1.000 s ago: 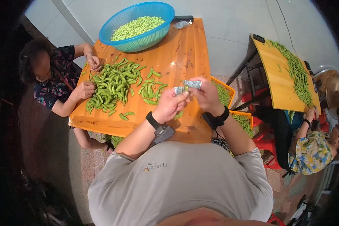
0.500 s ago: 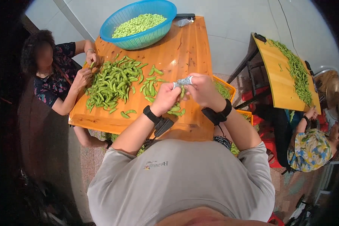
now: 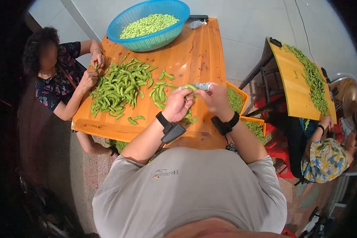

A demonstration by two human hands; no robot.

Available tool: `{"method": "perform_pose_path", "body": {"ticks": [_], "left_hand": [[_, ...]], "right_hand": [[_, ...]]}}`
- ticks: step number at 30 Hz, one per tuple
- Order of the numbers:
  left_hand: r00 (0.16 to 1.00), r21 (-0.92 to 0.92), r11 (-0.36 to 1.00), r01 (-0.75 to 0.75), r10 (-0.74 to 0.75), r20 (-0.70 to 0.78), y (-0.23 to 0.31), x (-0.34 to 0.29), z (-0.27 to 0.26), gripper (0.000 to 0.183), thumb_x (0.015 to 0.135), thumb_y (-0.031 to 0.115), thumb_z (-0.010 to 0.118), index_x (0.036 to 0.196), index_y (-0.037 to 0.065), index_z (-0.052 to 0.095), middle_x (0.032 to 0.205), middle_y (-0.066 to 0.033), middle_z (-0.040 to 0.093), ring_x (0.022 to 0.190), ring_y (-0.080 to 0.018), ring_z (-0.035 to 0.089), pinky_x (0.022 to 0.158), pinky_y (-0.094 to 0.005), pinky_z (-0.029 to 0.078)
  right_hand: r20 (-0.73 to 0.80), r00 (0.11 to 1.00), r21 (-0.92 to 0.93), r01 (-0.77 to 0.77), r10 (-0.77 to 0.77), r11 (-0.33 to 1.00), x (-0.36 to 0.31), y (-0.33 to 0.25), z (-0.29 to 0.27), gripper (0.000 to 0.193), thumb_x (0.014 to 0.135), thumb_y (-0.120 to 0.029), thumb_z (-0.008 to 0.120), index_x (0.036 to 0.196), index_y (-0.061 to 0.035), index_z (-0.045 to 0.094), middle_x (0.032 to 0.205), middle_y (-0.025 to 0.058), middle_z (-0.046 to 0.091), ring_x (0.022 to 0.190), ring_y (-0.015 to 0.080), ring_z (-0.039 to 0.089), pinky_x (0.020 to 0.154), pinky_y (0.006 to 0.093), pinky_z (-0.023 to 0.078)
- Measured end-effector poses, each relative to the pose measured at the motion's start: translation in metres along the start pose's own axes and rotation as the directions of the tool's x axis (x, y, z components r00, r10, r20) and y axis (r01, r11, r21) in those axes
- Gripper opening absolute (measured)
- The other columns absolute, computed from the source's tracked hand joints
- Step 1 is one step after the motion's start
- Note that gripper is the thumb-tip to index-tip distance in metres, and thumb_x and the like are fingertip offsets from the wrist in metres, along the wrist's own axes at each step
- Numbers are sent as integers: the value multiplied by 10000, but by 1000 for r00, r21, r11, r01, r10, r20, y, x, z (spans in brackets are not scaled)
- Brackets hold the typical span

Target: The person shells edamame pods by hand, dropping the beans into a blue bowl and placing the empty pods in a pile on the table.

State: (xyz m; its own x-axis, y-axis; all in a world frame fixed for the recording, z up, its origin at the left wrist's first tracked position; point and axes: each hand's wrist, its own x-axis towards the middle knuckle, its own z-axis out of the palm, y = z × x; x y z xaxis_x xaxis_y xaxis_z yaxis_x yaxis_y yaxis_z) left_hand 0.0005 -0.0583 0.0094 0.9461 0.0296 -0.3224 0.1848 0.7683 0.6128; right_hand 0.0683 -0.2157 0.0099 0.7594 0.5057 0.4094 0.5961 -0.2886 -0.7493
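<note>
Between my two hands a green soybean pod (image 3: 190,86) lies roughly sideways. My left hand (image 3: 177,104) is closed on its left part, with thumb and fingers pinched. My right hand (image 3: 218,104) pinches the other end. Silvery wraps cover a digit on each hand. Several loose pods (image 3: 158,92) lie on the wooden table just left of my left hand, and a few more show below my fingers. Farther left is a large heap of pods (image 3: 121,86). At the back a blue plastic basket (image 3: 147,44) holds shelled green beans (image 3: 148,26).
A co-worker (image 3: 53,79) at the left table edge handles a pod. Orange crates (image 3: 246,104) with green contents stand right of the wooden table (image 3: 202,43). Another person (image 3: 327,160) sits at a yellow table (image 3: 287,89) with pods on the far right.
The pod between my hands has turned from upright to sideways and sits slightly farther from me. My right hand has shifted a little to the right.
</note>
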Motion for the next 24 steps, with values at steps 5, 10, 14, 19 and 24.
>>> {"method": "perform_pose_path", "body": {"ticks": [5, 10, 14, 19, 24], "left_hand": [[1000, 45, 999, -7, 7, 0, -2, -1, 2, 63, 918, 35, 511, 900, 3, 562, 724, -9, 526, 581, -70, 461, 479, -182, 358], [999, 93, 995, -43, 40, 33, -2, 2, 1, 65, 917, 34, 522, 918, -2, 576, 753, -10, 559, 590, -56, 470, 478, -159, 354], [987, -65, 995, 70, -60, 146, 2, 10, -14, 102, 918, 41, 533, 985, -14, 587, 841, -51, 609, 669, -93, 568, 561, -169, 484], [954, -153, 970, 190, -146, 260, 9, 10, -15, 165, 906, 29, 506, 1042, -29, 581, 914, -102, 626, 776, -157, 639, 700, -213, 582], [983, 12, 991, 137, -137, 119, 5, 8, -6, 141, 926, 87, 481, 1004, -15, 541, 844, -69, 576, 632, -108, 526, 469, -172, 430]], "right_hand": [[-98, 994, 52, 43, -38, 998, 4, -6, 9, 157, 816, -135, 680, 794, 12, 629, 764, 187, 601, 662, 330, 615, 568, 390, 467], [-76, 997, -39, 24, -27, 999, 12, -7, 13, 173, 834, -126, 649, 765, 15, 577, 768, 192, 594, 713, 369, 601, 610, 414, 473], [-89, 969, -196, 211, -231, 958, 20, 1, 17, 173, 839, -126, 641, 798, 21, 558, 770, 195, 587, 709, 390, 583, 618, 438, 471], [97, 978, -124, 197, -186, 973, 29, 10, 2, 159, 840, -149, 635, 811, -6, 571, 795, 181, 604, 759, 379, 597, 645, 451, 478], [296, 943, 17, -165, 153, 986, 31, -6, -9, 139, 841, -173, 622, 794, -45, 594, 814, 167, 617, 789, 359, 611, 659, 453, 484]]}}
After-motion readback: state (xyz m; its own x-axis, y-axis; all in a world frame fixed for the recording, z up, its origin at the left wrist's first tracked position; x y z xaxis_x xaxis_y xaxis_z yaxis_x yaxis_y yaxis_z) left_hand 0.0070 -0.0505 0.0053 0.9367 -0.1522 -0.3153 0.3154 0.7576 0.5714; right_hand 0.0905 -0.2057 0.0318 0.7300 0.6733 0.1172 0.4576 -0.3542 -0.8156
